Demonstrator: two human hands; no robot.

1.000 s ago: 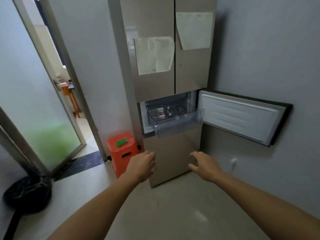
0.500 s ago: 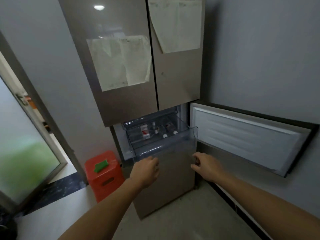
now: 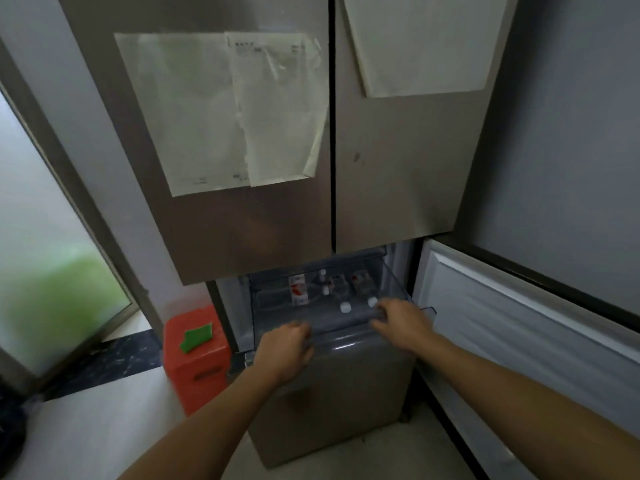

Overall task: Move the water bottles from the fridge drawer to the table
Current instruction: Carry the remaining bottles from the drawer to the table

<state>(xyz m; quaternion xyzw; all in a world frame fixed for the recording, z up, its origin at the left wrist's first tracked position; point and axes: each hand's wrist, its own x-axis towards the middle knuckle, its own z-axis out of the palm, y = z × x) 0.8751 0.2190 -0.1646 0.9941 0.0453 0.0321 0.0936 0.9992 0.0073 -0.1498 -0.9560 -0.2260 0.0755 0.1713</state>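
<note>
The water bottles (image 3: 341,292) lie inside the clear fridge drawer (image 3: 391,282), white caps toward its front edge, red labels showing through the plastic. The left hand (image 3: 285,351) is curled over the drawer's front edge near its left corner, fingers closed around the rim. The right hand (image 3: 401,323) rests on the same edge toward the right corner, fingers half bent and touching the rim. The compartment door (image 3: 519,323) stands swung open to the right. Papers (image 3: 221,112) hang on the upper fridge doors, and an orange stool (image 3: 195,358) stands on the floor just left of the fridge.
</note>
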